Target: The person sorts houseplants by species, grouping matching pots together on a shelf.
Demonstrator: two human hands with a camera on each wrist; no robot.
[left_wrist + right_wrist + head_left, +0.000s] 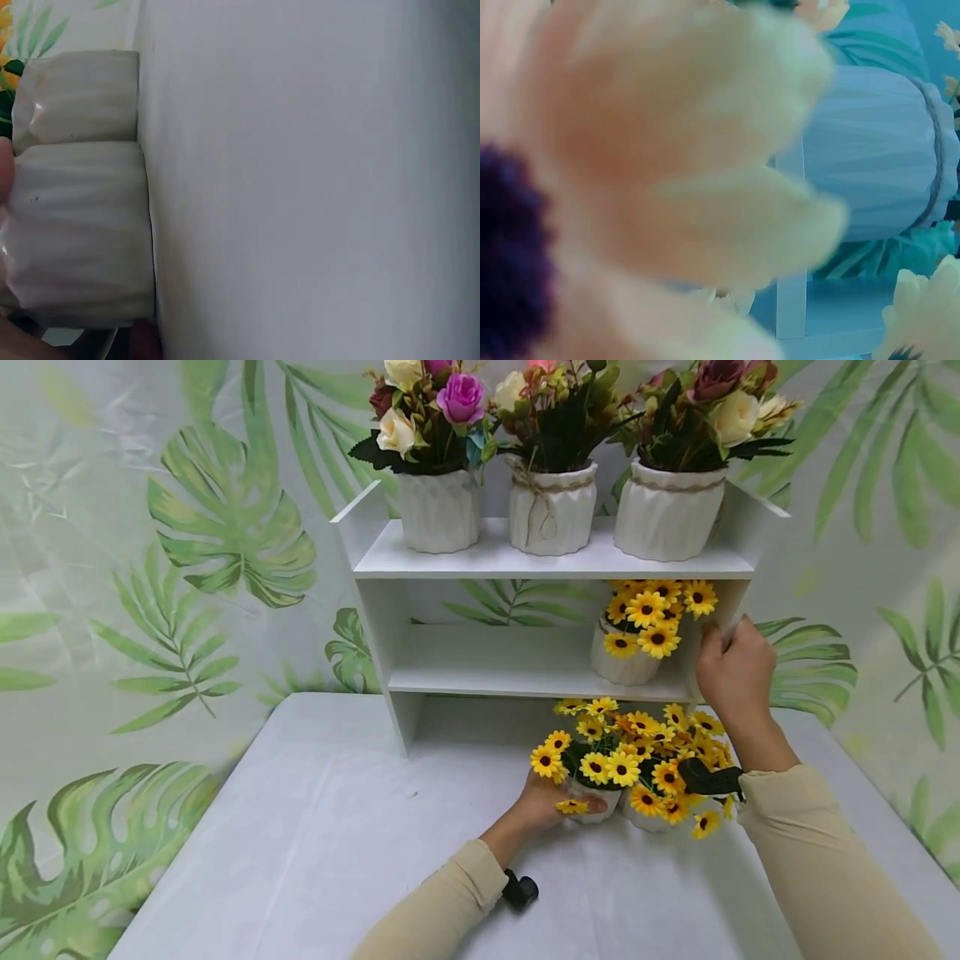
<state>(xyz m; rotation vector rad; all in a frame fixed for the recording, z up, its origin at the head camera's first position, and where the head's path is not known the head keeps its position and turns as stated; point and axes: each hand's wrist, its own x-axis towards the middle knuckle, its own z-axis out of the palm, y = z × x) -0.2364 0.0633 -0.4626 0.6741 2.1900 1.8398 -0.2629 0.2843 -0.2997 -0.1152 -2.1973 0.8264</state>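
My left hand grips a white pot of yellow daisy-like flowers low by the tabletop. In the left wrist view that ribbed pot lies beside a second pot, at the table's surface. The second pot, with similar yellow flowers, stands just right of it in the head view. My right hand, fingers curled, holds the right side panel of the white shelf. A blurred petal fills much of the right wrist view, hiding that hand.
A pot of yellow flowers stands on the middle tier's right end. Three white pots with mixed roses, among them a twine-tied pot, line the top tier. Leaf-print cloth hangs behind the white-covered table.
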